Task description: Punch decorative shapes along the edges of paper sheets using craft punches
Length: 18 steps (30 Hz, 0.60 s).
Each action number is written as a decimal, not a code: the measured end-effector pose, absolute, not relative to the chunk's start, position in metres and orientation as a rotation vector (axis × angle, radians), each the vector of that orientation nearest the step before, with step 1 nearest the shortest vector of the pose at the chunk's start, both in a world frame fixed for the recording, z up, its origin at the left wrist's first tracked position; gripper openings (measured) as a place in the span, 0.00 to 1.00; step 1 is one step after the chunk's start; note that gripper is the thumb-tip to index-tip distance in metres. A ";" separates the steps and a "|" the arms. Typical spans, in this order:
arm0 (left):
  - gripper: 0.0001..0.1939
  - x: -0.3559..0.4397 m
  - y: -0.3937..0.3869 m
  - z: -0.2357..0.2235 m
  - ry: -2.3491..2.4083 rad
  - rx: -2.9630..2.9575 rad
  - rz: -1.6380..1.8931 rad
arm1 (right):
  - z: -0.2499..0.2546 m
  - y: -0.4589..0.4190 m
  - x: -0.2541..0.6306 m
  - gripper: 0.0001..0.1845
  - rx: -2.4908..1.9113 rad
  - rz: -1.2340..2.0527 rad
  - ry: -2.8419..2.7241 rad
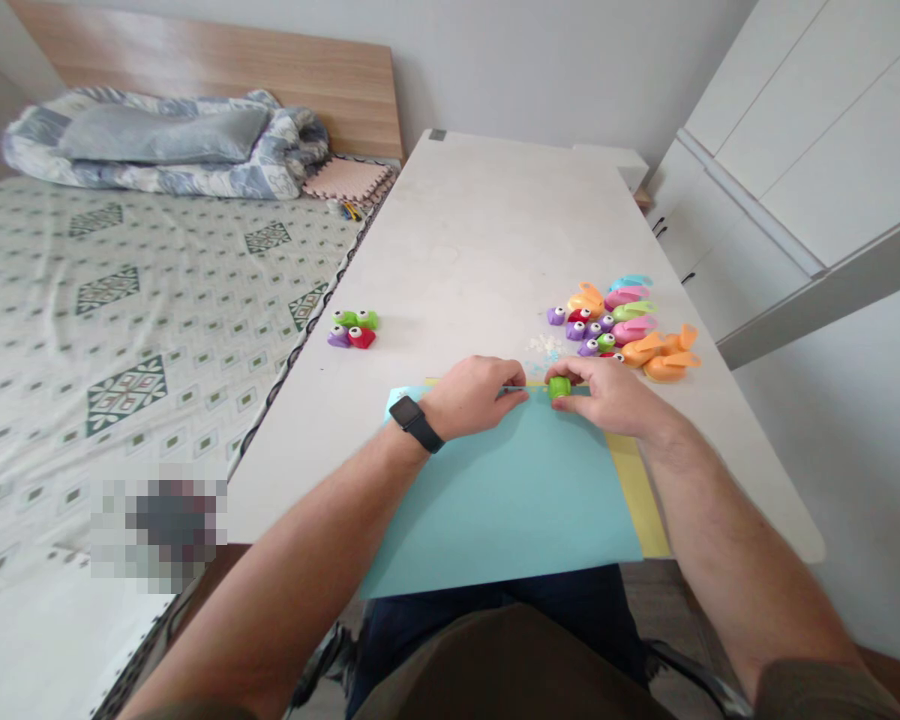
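A light blue paper sheet [502, 500] lies on a yellow sheet [641, 495] at the near edge of the white table [480, 240]. My left hand [474, 396], with a black watch on the wrist, rests curled on the blue sheet's far edge and presses it down. My right hand [609, 393] pinches a small green paper punch [559, 387] at that same edge. A cluster of colourful punches [621, 327] sits just beyond my right hand, with small white paper bits [545, 346] beside it.
Three small punches, green, purple and red [353, 329], lie near the table's left edge. A bed with a patterned cover [120, 300] and folded quilt [165, 145] stands left of the table. White cabinets [795, 150] are at the right.
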<state>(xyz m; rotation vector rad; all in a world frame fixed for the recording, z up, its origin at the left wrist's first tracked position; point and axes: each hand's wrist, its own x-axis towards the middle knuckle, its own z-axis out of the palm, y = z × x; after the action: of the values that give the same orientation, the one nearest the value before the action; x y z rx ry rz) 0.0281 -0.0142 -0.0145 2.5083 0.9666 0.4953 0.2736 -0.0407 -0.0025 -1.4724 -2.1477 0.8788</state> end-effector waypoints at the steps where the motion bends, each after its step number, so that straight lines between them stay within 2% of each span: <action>1: 0.09 0.028 -0.014 -0.014 0.968 2.511 0.493 | -0.002 -0.041 0.273 0.15 -1.478 0.876 -2.149; 5: 0.14 0.028 -0.015 -0.011 0.964 2.517 0.491 | -0.002 -0.041 0.272 0.15 -1.488 0.868 -2.140; 11: 0.34 0.043 -0.017 -0.007 0.952 2.497 0.474 | -0.003 -0.041 0.271 0.16 -1.479 0.826 -2.168; 18: 0.35 0.069 -0.016 -0.006 0.978 2.486 0.407 | -0.001 -0.043 0.270 0.18 -1.432 0.832 -2.153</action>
<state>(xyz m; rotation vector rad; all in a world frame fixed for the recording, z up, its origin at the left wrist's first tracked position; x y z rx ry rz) 0.0695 -0.0163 -0.0062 2.4859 0.9782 0.4067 0.2700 -0.0430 -0.0013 -1.4318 -2.1525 0.8318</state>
